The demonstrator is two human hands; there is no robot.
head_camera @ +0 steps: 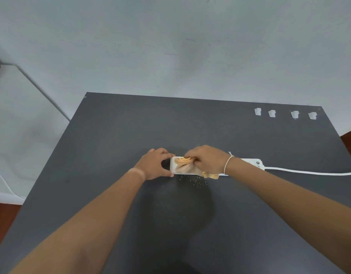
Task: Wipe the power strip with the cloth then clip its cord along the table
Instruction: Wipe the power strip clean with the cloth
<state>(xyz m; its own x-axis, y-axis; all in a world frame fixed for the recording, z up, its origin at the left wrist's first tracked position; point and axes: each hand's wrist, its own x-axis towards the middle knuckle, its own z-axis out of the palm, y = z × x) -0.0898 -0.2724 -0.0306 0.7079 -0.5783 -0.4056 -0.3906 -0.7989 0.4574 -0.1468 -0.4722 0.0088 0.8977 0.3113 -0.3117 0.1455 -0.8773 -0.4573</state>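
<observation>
A white power strip (253,164) lies flat on the dark grey table (131,131), running left to right. My left hand (153,165) grips its left end between thumb and fingers. My right hand (207,160) presses a bunched orange cloth (183,164) onto the strip's left part and hides the strip's middle. A corner of the cloth pokes out under my right wrist. The white cord (309,172) leaves the strip's right end and runs off the right edge of the view. Several white cord clips (257,111) sit in a row near the table's far right edge.
Fine pale crumbs (192,179) are scattered on the table just in front of the strip and a few behind it. A grey-white wall rises behind the table. A thin white cable (4,181) lies on the floor at the left.
</observation>
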